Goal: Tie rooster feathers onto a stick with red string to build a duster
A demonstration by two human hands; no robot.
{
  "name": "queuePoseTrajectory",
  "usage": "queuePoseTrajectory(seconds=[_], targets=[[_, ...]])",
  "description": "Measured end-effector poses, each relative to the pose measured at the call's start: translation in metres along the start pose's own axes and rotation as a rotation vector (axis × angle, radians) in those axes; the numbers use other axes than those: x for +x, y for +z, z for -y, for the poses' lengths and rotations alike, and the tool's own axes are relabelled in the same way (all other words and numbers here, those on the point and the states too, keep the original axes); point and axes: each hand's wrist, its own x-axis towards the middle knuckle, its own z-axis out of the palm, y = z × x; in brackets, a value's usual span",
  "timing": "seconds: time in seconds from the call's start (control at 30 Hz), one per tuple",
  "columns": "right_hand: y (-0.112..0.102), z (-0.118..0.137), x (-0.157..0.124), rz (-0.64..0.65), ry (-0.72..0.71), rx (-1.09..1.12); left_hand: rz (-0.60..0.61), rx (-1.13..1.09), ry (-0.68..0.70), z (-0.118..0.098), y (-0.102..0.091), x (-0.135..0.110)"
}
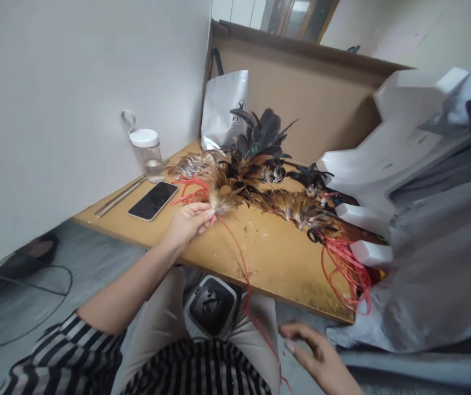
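My left hand reaches over the wooden table and pinches the end of a brown feather bundle together with a red string. That string runs down off the table's front edge toward my lap. My right hand hovers low below the table edge, fingers loosely spread, with nothing clearly in it; the string's lower end passes just left of it. More brown and black feathers lie in a pile across the table.
A black phone, two metal rods and a lidded clear jar sit at the table's left. A tangle of red strings hangs at the right edge. White foam pieces, grey cloth, a white bag and a cardboard wall surround the back. A small bin stands between my knees.
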Motion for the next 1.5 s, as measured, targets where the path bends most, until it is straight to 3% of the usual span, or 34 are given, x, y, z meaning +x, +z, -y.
queuePoseTrajectory(seconds=[0.07,0.17,0.2,0.33,0.43,0.53,0.7,0.93,1.03,1.2,1.5], targets=[[0.006,0.043,0.038,-0.031,-0.212,0.082,0.009,-0.017,-0.021,0.011,0.010,-0.008],[0.031,0.102,0.090,-0.248,-0.377,0.295,0.038,-0.054,-0.037,0.023,0.024,-0.022],[0.041,0.116,0.105,-0.267,-0.424,0.361,0.051,-0.062,-0.040,0.026,0.026,-0.026],[0.078,0.132,0.151,-0.151,-0.413,0.597,0.036,-0.094,-0.038,0.032,0.028,-0.038],[0.088,0.125,0.167,-0.235,-0.401,0.620,0.002,-0.098,-0.047,0.035,0.024,-0.040],[0.084,0.121,0.170,-0.377,-0.422,0.537,0.014,-0.103,-0.085,0.037,0.026,-0.040],[0.078,0.122,0.165,-0.218,-0.350,0.624,0.002,-0.114,-0.060,0.043,0.035,-0.038],[0.087,0.121,0.159,-0.308,-0.297,0.821,-0.076,0.021,0.182,0.064,0.031,-0.033],[0.094,0.117,0.154,-0.322,-0.325,0.817,-0.111,0.117,0.250,0.070,0.028,-0.034],[0.099,0.111,0.149,-0.308,-0.272,0.794,-0.160,0.195,0.238,0.077,0.026,-0.033],[0.077,0.123,0.153,-0.198,-0.226,0.673,-0.228,0.440,0.407,0.074,0.030,-0.035]])
